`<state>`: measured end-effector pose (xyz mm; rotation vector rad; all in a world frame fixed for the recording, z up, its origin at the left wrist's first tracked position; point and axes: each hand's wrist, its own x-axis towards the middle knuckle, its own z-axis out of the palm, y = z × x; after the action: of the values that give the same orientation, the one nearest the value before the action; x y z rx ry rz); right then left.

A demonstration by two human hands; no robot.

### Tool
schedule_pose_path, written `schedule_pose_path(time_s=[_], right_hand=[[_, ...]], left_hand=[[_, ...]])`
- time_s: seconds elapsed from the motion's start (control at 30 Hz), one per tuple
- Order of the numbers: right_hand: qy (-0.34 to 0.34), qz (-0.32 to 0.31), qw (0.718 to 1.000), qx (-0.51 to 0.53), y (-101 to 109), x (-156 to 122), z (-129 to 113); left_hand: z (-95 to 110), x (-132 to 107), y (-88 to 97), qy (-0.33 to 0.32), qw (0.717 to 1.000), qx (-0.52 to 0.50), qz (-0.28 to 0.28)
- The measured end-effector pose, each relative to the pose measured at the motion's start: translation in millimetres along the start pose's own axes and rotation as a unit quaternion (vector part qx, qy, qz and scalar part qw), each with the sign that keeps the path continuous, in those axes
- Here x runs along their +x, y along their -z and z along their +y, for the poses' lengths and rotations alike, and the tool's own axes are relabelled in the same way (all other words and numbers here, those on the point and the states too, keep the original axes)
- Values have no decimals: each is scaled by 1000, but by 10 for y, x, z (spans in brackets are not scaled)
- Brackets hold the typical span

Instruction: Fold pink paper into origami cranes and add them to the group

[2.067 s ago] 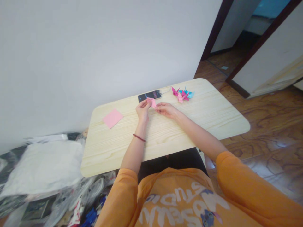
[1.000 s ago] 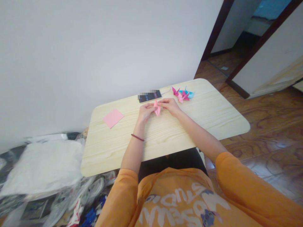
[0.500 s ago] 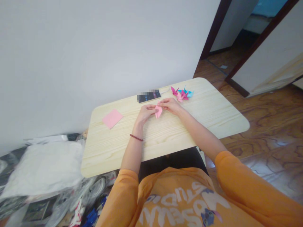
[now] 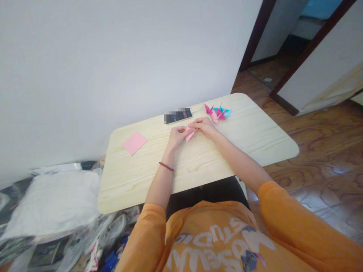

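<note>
A small folded piece of pink origami paper (image 4: 189,136) is held between both hands over the middle of the table. My left hand (image 4: 178,136) pinches its left side, fingers lying across part of it. At its upper end, my right hand (image 4: 202,126) grips the paper with thumb and fingertips. The fingers hide some of the folds. A square of pink paper (image 4: 135,143) lies flat to the left. Right of my hands sits a cluster of folded paper cranes, with pink cranes (image 4: 219,114) and a blue crane (image 4: 227,112).
Behind my hands a phone (image 4: 178,116) lies near the wall, a pale cable running from it. The light wooden table (image 4: 136,181) has rounded corners. A white cushion-like bundle (image 4: 56,204) and plastic bags lie at the left. A doorway opens at the right.
My left hand has shifted slightly right and further over the folded pink paper, which now shows a narrower shape. My right hand stays nearly in place.
</note>
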<state>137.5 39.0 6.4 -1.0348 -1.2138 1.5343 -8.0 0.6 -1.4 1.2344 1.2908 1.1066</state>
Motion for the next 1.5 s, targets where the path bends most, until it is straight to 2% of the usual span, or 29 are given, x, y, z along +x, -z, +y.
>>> schedule_pose_path(time_s=[0.27, 0.6, 0.93, 1.1, 1.23, 1.5], right_hand=[[1, 14, 1000, -21, -3, -13, -2], [3, 7, 1000, -2, 33, 39, 34], [15, 39, 999, -7, -7, 1, -29], [27, 55, 998, -11, 8, 11, -13], [21, 64, 998, -17, 40, 38, 25], [5, 73, 997, -4, 78, 97, 88]], left_hand=[[0, 0, 11, 4, 999, 22, -24], [18, -15, -3, -32, 998, 34, -43], [3, -6, -17, 12, 1000, 7, -19], [8, -6, -31, 8, 999, -38, -20], [20, -1, -50, 6, 997, -74, 14], [16, 13, -38, -21, 997, -66, 45]])
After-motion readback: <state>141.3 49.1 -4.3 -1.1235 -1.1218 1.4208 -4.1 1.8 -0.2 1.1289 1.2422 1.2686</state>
